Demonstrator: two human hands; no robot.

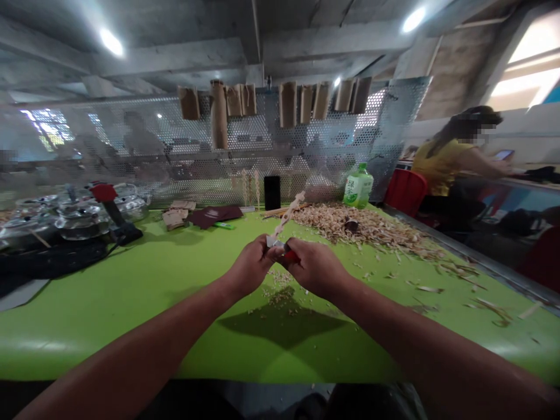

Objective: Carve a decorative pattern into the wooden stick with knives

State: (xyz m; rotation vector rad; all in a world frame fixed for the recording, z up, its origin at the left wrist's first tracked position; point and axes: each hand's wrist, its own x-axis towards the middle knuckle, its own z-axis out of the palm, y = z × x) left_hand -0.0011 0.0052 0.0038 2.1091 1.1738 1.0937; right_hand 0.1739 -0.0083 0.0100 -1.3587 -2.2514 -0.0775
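Above the middle of the table, my two hands meet. My left hand (250, 267) is closed around the lower end of a pale carved wooden stick (289, 216), whose slim, openwork shaft tilts up and to the right. My right hand (318, 269) grips a carving knife (292, 255) with a red handle. Its blade is mostly hidden at the wood, close to my left thumb. Small wood chips (282, 291) lie on the green tabletop (192, 338) beneath my hands.
A heap of wood shavings (371, 227) lies at the right, beside a green bottle (359, 186). At the back stands a black phone (272, 193). Brown pouches (215, 216) and metal kettles (83, 219) are at the left. A seated person (450, 151) is off to the right.
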